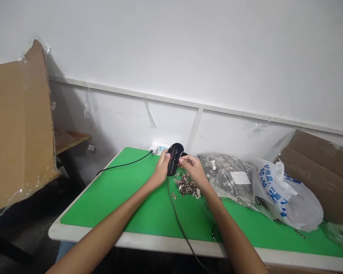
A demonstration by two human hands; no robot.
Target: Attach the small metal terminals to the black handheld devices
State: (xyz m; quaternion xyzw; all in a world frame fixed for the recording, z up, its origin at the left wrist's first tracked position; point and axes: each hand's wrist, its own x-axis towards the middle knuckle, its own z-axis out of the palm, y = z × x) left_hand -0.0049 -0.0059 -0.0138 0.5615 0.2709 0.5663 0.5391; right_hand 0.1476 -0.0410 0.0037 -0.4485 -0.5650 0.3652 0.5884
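Above the green table (pixel 125 205), near the wall (pixel 188 57), a black device (pixel 175 159) is held up by the left hand (pixel 162 167), whose fingers are wrapped around its left side. At its right side, the thumb and forefinger of the right hand (pixel 193 167) are brought together; whether anything small is pinched between them cannot be told. A clear bag (pixel 224 171), marked with a white label (pixel 240 177), is filled with small metal parts, and more of these are heaped loose as a pile (pixel 187 186) just below the hands. Beside it, a white bag (pixel 300 209) is printed in blue; its contents cannot be made out. The pile is partly covered by the right hand, the power strip (pixel 161 147) is partly hidden behind the left hand and the device, and both cardboard pieces, left (pixel 20 129) and right (pixel 317 175), are cut off by the frame. The device's long axis is pointed away from the person, its far end tipped slightly rightward; from its near end a cable (pixel 174 211) is trailed over the table's front edge.
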